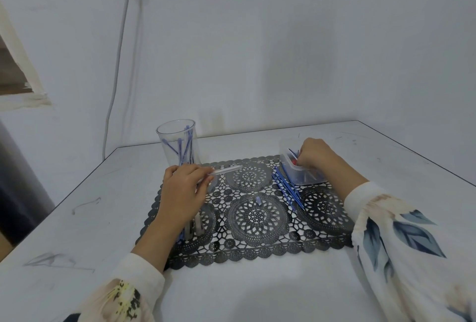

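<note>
A white table (77, 218) stands in a corner of pale walls (257, 51), a grey cable (118, 64) hanging down.

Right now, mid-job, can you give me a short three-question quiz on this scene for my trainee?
1. Fill in: the sticks standing in the tall clear cup are ___ in colour.
2. True or false: the left hand pinches a clear tube.
3. Pick one: the right hand reaches into A) the tall clear cup, B) the small clear box, C) neither.

Key: 1 blue; 2 true; 3 B.
</note>
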Motion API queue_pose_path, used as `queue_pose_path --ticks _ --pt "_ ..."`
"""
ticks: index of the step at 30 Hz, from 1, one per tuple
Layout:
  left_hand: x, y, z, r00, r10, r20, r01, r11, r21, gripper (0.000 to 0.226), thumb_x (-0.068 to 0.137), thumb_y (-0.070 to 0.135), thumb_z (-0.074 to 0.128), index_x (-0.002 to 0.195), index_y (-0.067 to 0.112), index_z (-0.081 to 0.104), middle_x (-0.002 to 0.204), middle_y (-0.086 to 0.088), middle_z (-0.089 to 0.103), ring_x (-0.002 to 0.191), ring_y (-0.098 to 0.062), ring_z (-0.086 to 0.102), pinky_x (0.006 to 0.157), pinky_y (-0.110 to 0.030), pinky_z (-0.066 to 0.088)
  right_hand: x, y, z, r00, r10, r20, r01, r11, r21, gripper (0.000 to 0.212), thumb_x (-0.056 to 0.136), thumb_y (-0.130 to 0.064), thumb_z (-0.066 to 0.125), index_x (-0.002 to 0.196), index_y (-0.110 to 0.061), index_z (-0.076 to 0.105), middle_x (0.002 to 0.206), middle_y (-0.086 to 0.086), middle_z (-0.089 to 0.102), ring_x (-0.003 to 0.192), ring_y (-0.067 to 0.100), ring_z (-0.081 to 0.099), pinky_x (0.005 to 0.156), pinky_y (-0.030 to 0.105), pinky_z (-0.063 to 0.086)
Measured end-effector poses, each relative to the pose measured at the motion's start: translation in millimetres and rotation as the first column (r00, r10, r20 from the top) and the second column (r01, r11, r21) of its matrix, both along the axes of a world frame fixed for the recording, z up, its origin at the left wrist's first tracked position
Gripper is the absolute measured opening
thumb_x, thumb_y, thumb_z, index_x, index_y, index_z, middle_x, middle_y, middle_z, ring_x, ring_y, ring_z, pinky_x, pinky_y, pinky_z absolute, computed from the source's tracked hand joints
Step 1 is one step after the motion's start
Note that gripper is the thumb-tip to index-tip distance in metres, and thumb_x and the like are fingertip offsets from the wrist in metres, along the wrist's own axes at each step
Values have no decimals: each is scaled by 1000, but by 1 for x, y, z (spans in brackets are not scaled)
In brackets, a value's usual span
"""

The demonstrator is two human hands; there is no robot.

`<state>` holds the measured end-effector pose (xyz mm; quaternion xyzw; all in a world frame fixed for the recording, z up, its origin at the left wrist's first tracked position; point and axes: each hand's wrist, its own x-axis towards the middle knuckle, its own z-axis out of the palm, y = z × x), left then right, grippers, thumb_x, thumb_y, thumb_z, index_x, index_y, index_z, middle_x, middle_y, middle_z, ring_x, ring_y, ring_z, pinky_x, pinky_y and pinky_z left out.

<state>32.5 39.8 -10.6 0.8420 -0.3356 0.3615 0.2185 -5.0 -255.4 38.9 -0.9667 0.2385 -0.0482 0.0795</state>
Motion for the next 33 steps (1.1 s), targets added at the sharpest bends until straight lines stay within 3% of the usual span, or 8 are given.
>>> queue_pose_path --ticks 5,9,16,20,22,25,30,33 --pt "0 1 0 1000 8 -4 -8 1000 4 35 87 40 43 95 21 72 88 8 68 84 -13 60 82 -35 35 1 -1 0 999 15 -40 -14 999 35 32 88 -27 56 105 -1 61 104 14 65 81 27 53 66 25 36" --pt "0 0 0 1000 10 0 -10 1000 7 36 87 40 42 94 21 72 87 8 68 83 -14 60 82 -36 35 -1 -1 0 999 31 -17 -31 998 49 30 85 -30 59 99 -4 62 89 13 59 76 25 49 62 24 35" --pt "0 0 1 1000 13 -2 -13 1000 -3 36 88 40 42 94 21 72 87 8 68 82 -14 60 82 -35 34 -3 1 2 965 37 260 -91 976 199 11 75 -7 67 86 -6 69 90 8 66 89 23 61 67 25 43" --pt "1 0 0 1000 10 -12 -10 1000 -2 36 88 40 42 94 21 72 88 8 69 83 -14 61 83 -35 35 -5 14 8 882 59 467 -215 933 288 23 83 3 51 87 -4 73 84 7 69 57 11 58 65 25 51" --pt "1 0 1 1000 10 -9 -10 1000 -5 36 87 40 42 95 21 72 88 8 69 84 -14 61 83 -35 35 -5 25 12 837 108 537 -271 933 236 31 89 2 44 99 -6 72 97 8 68 63 3 60 66 16 43" --pt "0 0 1 1000 11 -8 -11 1000 -14 36 87 40 43 94 20 72 89 7 69 84 -15 62 82 -34 34 -4 39 13 758 221 614 -370 921 126 36 90 5 41 110 -8 69 109 9 66 97 19 60 72 9 32" --pt "1 1 0 1000 10 -25 -10 1000 -23 36 87 40 44 95 20 72 90 7 69 85 -15 62 83 -33 34 -7 55 2 637 424 643 -486 869 -92 25 85 1 59 107 -6 70 97 13 65 86 26 61 76 21 40" --pt "1 1 0 999 12 -35 -13 1000 -27 36 87 41 43 96 20 72 91 7 69 85 -14 62 83 -31 33 -7 58 -13 516 571 638 -480 810 -337 14 74 -4 73 88 -1 74 77 13 60 67 31 60 59 31 48"
